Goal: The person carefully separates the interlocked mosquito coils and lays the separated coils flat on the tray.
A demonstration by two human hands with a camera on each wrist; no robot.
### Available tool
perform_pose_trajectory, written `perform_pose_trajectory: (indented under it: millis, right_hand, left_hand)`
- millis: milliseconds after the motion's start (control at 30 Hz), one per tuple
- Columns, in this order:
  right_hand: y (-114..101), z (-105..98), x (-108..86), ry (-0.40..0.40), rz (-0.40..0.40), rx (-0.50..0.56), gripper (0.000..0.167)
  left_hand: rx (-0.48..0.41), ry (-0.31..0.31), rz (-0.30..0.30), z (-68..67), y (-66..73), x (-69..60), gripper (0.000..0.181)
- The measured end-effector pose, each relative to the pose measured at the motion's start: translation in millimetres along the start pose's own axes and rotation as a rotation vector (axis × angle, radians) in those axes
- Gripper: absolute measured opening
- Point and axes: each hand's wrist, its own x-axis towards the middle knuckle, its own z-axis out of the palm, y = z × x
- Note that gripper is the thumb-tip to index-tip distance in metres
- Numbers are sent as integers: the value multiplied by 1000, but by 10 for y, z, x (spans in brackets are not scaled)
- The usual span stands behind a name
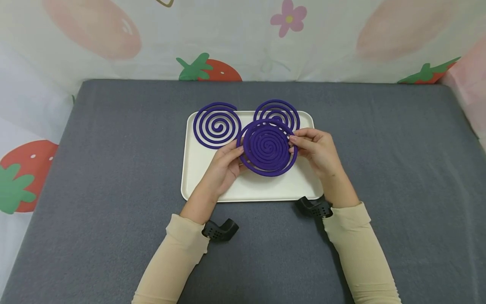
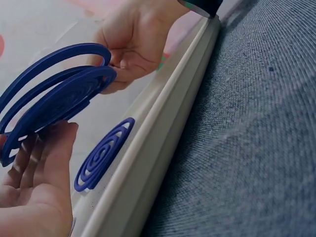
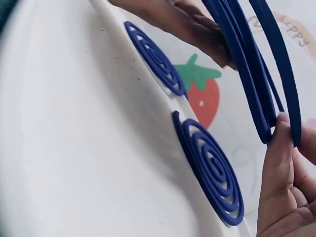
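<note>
A purple mosquito coil pair [image 1: 267, 147], one spiral apparently nested in another, is held above the white tray [image 1: 265, 194]. My left hand [image 1: 227, 165] pinches its left rim, with the thumb on top and fingers beneath. At the opposite rim, my right hand [image 1: 316, 151] pinches the coil between thumb and fingers. In the left wrist view, the held coils [image 2: 59, 96] tilt and their outer turns stand apart. Two more purple coils lie across the tray's back rim, a left coil [image 1: 217, 127] and a right coil [image 1: 276, 101], the latter partly hidden behind the held pair.
The tray rests on a grey cloth-covered table [image 1: 114, 169]. A curtain with strawberry prints [image 1: 224, 71] hangs behind the table's far edge. Black wrist devices, a left one [image 1: 221, 230] and a right one [image 1: 314, 207], are worn at the sleeve cuffs.
</note>
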Motion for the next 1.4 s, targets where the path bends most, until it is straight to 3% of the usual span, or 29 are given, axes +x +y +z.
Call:
perform_pose_trajectory:
  millis: [133, 300, 400, 500, 667, 933, 1100, 1400]
  right_hand:
    - [23, 46, -3, 12, 29, 32, 32]
    - [47, 87, -5, 65, 56, 75, 28]
    - [57, 101, -9, 76, 58, 96, 27]
    - [66, 111, -14, 50, 51, 89, 23]
    - [73, 105, -15, 6, 36, 23, 16]
    - [68, 67, -12, 22, -29, -106, 10]
    - [60, 84, -14, 59, -40, -184, 18]
    - [58, 88, -8, 67, -19, -208, 25]
  left_hand:
    - [-38, -34, 15, 10, -5, -10, 35]
    - [29, -72, 31, 34, -23, -12, 34]
    - [61, -40, 49, 45, -32, -4, 31]
    - [70, 38, 70, 45, -29, 4, 26]
    - [102, 127, 77, 23, -13, 15, 26]
    - [177, 118, 75, 11, -12, 16, 26]
    - [214, 112, 78, 8, -16, 21, 31]
    - [282, 121, 40, 20, -5, 0, 28]
